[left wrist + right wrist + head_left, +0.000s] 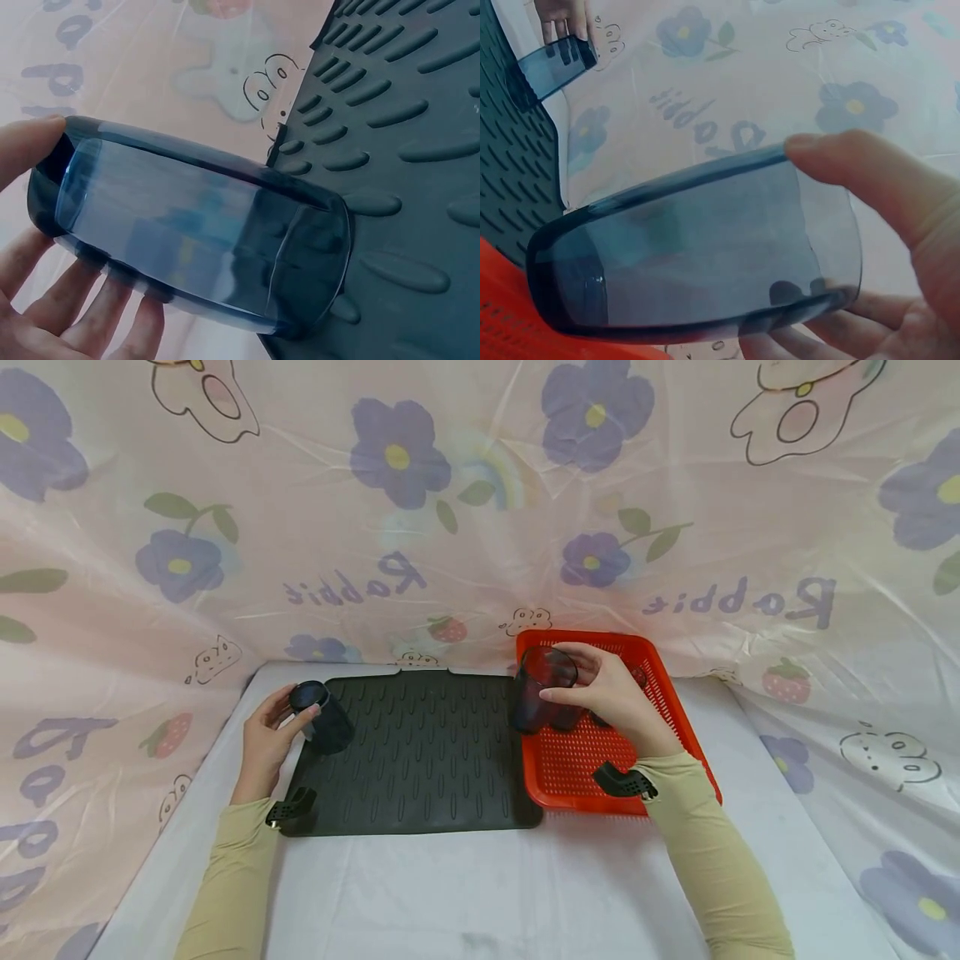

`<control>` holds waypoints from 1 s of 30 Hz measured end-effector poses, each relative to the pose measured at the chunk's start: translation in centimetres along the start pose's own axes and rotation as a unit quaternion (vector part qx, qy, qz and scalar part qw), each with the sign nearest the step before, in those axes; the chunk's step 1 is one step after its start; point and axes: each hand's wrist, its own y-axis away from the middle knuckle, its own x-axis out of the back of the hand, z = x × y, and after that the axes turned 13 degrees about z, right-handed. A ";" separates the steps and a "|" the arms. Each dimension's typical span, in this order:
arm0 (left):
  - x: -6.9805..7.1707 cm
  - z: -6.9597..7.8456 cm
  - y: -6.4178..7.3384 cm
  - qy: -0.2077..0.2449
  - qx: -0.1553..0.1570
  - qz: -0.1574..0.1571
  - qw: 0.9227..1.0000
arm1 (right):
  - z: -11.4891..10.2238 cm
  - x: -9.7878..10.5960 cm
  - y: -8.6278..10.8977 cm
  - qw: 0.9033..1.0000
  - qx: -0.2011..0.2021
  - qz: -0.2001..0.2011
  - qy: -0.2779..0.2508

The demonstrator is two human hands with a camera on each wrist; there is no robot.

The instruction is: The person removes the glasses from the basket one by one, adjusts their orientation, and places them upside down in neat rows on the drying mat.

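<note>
My left hand grips a dark blue tinted drinking glass near its thick base. This glass is upside down and tilted, its rim down at the left part of the dark ribbed mat; whether the rim touches cannot be told. In the left wrist view, the thumb and fingers hold opposite sides of the glass. Over the left edge of the red basket, my right hand holds a second tinted glass by its upper part, rim up. The right wrist view shows this glass clearly.
More dark glassware sits in the basket, partly hidden behind my right hand and its glass. The mat and basket stand side by side on a white-covered table. A patterned curtain closes off the back and both sides.
</note>
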 end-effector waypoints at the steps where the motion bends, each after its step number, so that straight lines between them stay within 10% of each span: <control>1: 0.0 -0.3 -0.2 -0.003 -0.001 0.001 1.000 | 0.0 -0.2 0.0 1.000 0.000 -0.002 0.000; 30: 0.6 -0.3 -0.9 -0.042 -0.033 -0.028 0.998 | 1.6 -3.7 -1.6 0.999 -0.011 0.035 0.001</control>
